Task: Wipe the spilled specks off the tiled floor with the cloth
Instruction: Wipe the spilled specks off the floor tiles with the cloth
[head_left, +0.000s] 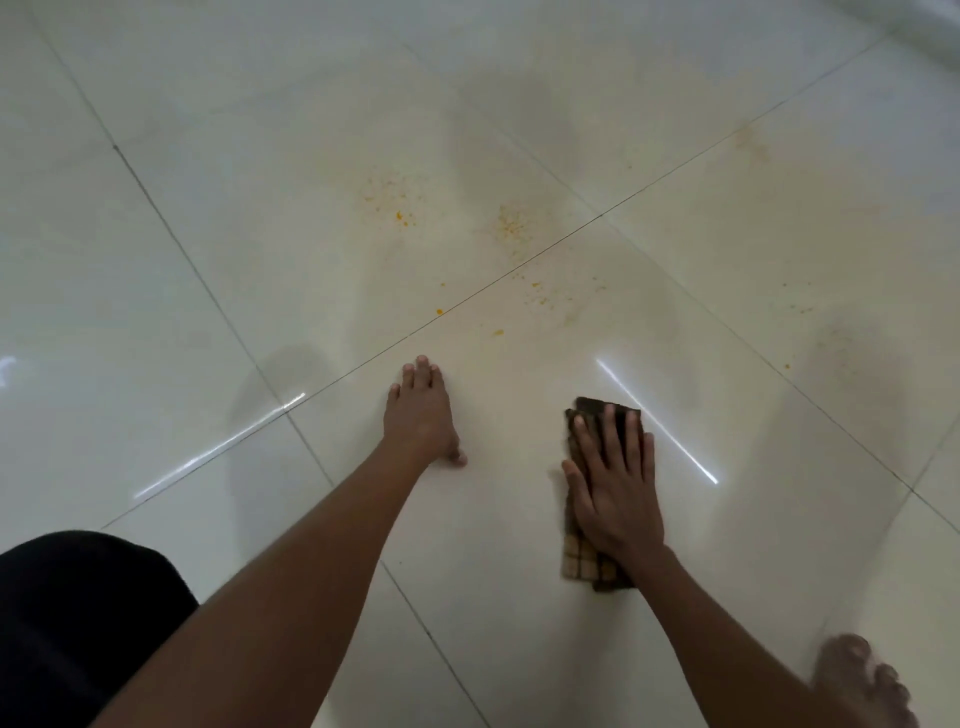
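A: What lies nearest the camera?

B: A dark garment (78, 623) fills the lower left corner, and a bare foot (862, 686), blurred, rests on the floor (156, 322) at the lower right. Two bare forearms reach forward from there.

A: And the hands?

B: The right hand (615, 488) lies flat with its fingers spread, palm down on the cloth (584, 564). It presses the cloth to the tile and does not grip it. The left hand (421, 415) is empty, fingers extended and close together, planted on the floor well to the left of the cloth, with the thumb out to the side.

A: Describe the cloth.

B: It is a folded piece, checked in brown and tan. One end shows beyond the fingertips, the other sticks out under the wrist. It sits on a glossy pale tile, just beside a bright streak of reflected light.

A: Where are the specks?

B: Beyond both hands. The specks (511, 228) are orange-yellow and scattered across several tiles. A few bigger crumbs lie near the diagonal grout line (519, 265) just past the left fingertips. Farther on, two denser patches sit on the tile beyond that line, one to the left and one at the centre. A thin sprinkling lies on the tile to the right, and a faint yellowish smear shows far off at the upper right.

A: Does the cloth touch any of them?

B: No, it lies apart from them, on the nearer tile.

A: Any containers?

B: None in view.
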